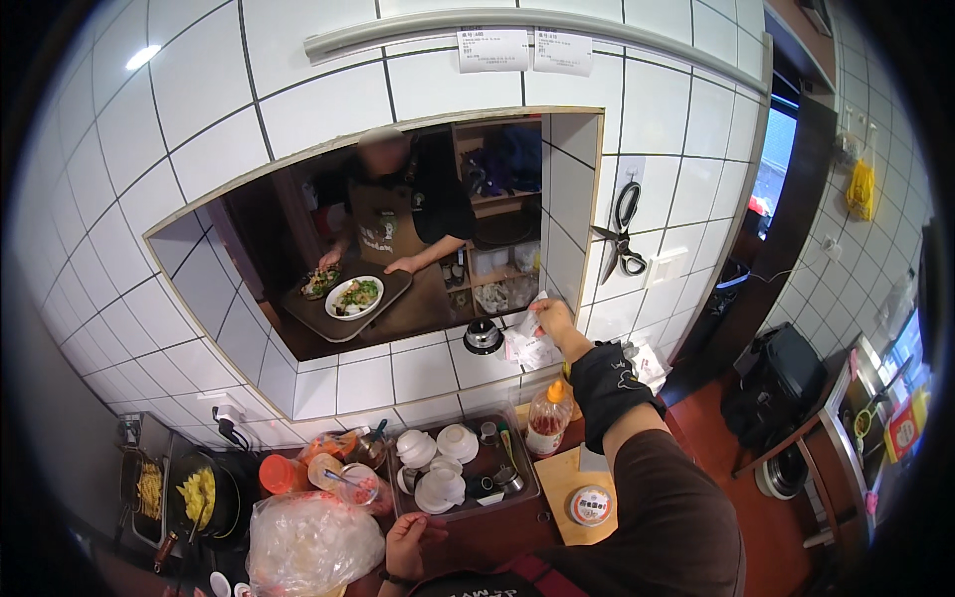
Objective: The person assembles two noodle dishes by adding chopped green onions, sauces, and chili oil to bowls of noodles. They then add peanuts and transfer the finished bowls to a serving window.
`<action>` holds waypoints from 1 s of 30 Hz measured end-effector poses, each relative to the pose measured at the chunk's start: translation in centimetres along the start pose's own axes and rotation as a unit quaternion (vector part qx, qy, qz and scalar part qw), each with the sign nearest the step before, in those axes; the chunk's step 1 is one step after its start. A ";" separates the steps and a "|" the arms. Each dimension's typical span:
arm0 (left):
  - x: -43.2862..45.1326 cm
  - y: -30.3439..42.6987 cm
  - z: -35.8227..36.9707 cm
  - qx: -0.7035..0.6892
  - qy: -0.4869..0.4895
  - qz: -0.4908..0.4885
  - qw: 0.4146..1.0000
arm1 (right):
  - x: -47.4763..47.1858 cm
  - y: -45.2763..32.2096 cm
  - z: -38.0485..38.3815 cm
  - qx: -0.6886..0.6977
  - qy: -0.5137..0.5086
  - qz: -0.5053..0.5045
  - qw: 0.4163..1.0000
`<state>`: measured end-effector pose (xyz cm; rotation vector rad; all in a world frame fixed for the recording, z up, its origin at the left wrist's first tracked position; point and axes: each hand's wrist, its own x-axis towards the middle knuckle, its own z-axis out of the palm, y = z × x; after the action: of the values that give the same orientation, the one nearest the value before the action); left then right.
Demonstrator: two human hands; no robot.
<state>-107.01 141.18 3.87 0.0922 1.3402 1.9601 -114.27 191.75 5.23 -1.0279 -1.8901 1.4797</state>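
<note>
My right hand (553, 319) reaches to the sill of the tiled serving hatch and pinches a white paper slip (531, 322). Beneath it, a heap of crumpled paper slips (531, 349) lies on the sill, beside a silver call bell (483, 337). Low in the picture, my left hand (407, 546) is loosely bent with nothing visible in it. It hovers near a clear plastic bag (313, 543) and the front of a plastic bin (515, 507) of white bowls (440, 489). An orange-capped squeeze bottle (548, 424) stands below my right forearm.
Beyond the hatch, a co-worker (399, 205) holds a tray (339, 332) with two dishes of food. Scissors (623, 231) hang on the wall. A round tub (591, 506) sits on a wooden board (556, 477). A black pan (205, 496) with yellow food stands left.
</note>
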 end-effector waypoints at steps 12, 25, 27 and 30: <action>-0.1 -0.5 -0.3 0.018 -0.010 0.005 1.000 | 0.6 2.1 -0.5 0.047 0.050 -0.059 0.996; -0.7 -0.2 0.0 0.010 0.001 0.002 1.000 | 2.1 4.0 0.0 -0.067 0.100 -0.126 0.985; -0.8 -0.2 -0.1 0.013 0.004 0.003 1.000 | 1.9 3.7 0.3 -0.085 0.097 -0.118 0.985; -0.8 -0.3 -0.1 0.017 -0.002 0.011 1.000 | 1.8 3.6 0.2 -0.101 0.098 -0.116 0.983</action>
<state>-106.31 140.64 3.83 0.1283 1.3756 1.9545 -114.55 193.54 1.63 -0.9631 -1.9691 1.0348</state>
